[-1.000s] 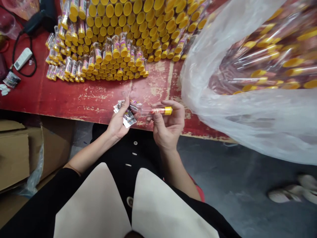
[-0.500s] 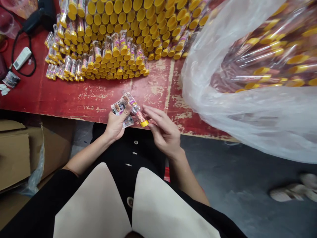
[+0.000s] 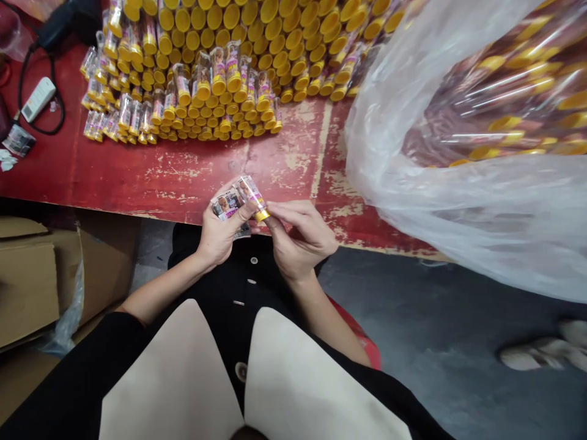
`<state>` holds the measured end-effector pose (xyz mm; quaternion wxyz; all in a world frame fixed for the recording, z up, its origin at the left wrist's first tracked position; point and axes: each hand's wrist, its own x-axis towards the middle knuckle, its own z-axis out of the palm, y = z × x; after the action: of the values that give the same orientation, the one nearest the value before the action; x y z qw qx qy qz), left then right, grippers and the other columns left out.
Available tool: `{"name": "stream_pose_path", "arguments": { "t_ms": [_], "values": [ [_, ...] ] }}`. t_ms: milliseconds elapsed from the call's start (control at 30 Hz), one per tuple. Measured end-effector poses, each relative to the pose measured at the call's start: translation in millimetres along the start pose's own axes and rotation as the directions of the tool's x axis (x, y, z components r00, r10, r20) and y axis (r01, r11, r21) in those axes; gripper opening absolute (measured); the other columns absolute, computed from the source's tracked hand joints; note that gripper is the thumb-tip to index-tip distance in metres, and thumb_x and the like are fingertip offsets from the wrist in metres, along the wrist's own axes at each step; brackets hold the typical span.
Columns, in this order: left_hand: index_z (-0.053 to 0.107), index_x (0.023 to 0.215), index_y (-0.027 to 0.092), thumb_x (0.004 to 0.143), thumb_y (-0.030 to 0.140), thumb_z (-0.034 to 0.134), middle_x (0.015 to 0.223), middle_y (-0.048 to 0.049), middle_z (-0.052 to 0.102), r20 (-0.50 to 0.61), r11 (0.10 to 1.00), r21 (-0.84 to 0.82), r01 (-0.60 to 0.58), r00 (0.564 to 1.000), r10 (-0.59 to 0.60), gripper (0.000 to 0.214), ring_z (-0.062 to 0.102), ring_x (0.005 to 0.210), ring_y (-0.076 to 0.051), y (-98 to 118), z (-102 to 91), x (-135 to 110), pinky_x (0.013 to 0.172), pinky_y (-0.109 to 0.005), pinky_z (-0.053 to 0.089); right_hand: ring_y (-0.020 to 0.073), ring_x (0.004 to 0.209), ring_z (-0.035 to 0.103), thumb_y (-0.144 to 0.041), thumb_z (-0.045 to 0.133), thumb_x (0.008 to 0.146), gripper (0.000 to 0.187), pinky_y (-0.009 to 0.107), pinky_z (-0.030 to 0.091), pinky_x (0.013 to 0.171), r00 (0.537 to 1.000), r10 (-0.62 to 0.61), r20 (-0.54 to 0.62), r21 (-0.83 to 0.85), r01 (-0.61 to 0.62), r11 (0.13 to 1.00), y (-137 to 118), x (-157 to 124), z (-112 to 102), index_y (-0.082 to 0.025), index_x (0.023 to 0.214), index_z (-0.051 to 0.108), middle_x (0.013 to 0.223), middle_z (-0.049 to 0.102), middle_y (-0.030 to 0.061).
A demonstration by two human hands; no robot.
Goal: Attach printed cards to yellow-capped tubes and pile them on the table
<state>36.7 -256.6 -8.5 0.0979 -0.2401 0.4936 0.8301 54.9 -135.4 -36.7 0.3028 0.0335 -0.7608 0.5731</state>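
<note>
My left hand (image 3: 220, 235) grips a small stack of printed foil sachets (image 3: 227, 205) above the front edge of the red table. A clear plastic tube with a yellow cap (image 3: 251, 195) lies tilted across the left thumb, its capped end pointing down and right. My right hand (image 3: 300, 235) is close beside it, with the fingertips and thumb pinching the tube at the yellow cap. The lower part of the sachet stack is hidden behind my left hand.
A large heap of yellow-capped tubes (image 3: 206, 73) stands on the worn red table (image 3: 183, 177). A clear plastic bag of tubes (image 3: 463, 201) fills the right side. Cardboard boxes (image 3: 27, 287) lie low at left. A white remote (image 3: 38, 99) and black cable lie far left.
The tube has moved from my right hand's horizontal hold to a tilted position against the left thumb. My right hand has come closer and now pinches the cap end.
</note>
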Motion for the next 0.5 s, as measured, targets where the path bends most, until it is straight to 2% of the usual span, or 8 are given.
{"name": "stream_pose_path", "arguments": {
  "t_ms": [100,233,367,433,500],
  "values": [
    [0.072,0.112,0.025,0.063,0.032,0.092,0.092,0.0016,0.075,0.026,1.0,-0.004,-0.014,1.0,0.014,0.054,0.07,0.077,-0.009,2.0,-0.8,-1.2,0.082,-0.022,0.059,0.0185,0.079,0.074,-0.019,0.076,0.082,0.014,0.037,0.06,0.07,0.998,-0.013,-0.063,0.037,0.015,0.999,0.0,-0.8,6.2,-0.029,0.092,0.078,0.086,0.078,0.0011],
    [0.071,0.115,0.026,0.064,0.03,0.091,0.098,0.0009,0.076,0.02,0.999,0.003,-0.033,0.999,0.032,0.055,0.072,0.082,-0.01,2.1,-3.6,0.0,0.081,-0.02,0.058,0.0194,0.079,0.075,-0.019,0.075,0.082,0.011,0.038,0.061,0.069,0.997,-0.04,-0.063,0.019,0.041,0.999,5.0,-3.3,12.9,-0.027,0.089,0.077,0.084,0.078,0.001],
    [0.071,0.116,0.027,0.06,0.029,0.093,0.102,0.0,0.076,0.015,1.0,-0.018,-0.026,1.0,0.026,0.06,0.07,0.073,-0.01,-0.9,-10.9,0.5,0.067,-0.019,0.058,0.0189,0.077,0.074,-0.016,0.075,0.081,0.015,0.038,0.061,0.069,0.995,-0.074,-0.061,0.037,0.076,0.996,11.1,-2.9,25.1,-0.028,0.091,0.077,0.084,0.078,0.0005],
    [0.072,0.114,0.025,0.058,0.029,0.093,0.097,-0.0004,0.076,-0.008,0.999,-0.002,-0.049,0.999,0.049,0.06,0.069,0.069,-0.011,7.9,-20.0,7.8,0.064,-0.02,0.057,0.0183,0.08,0.073,-0.014,0.076,0.08,0.021,0.037,0.061,0.072,0.994,-0.105,-0.009,0.052,0.105,0.993,13.0,0.3,32.7,-0.028,0.095,0.077,0.088,0.077,0.0012],
    [0.073,0.113,0.026,0.058,0.029,0.094,0.094,-0.0008,0.075,-0.097,0.99,0.054,-0.132,0.986,0.137,0.059,0.07,0.075,-0.013,32.9,-34.9,25.5,0.068,-0.022,0.057,0.0198,0.089,0.072,-0.017,0.078,0.08,0.027,0.039,0.062,0.079,0.992,-0.107,0.067,0.054,0.103,0.993,14.2,4.0,38.7,-0.028,0.104,0.076,0.097,0.076,0.0038]
  ]
}}
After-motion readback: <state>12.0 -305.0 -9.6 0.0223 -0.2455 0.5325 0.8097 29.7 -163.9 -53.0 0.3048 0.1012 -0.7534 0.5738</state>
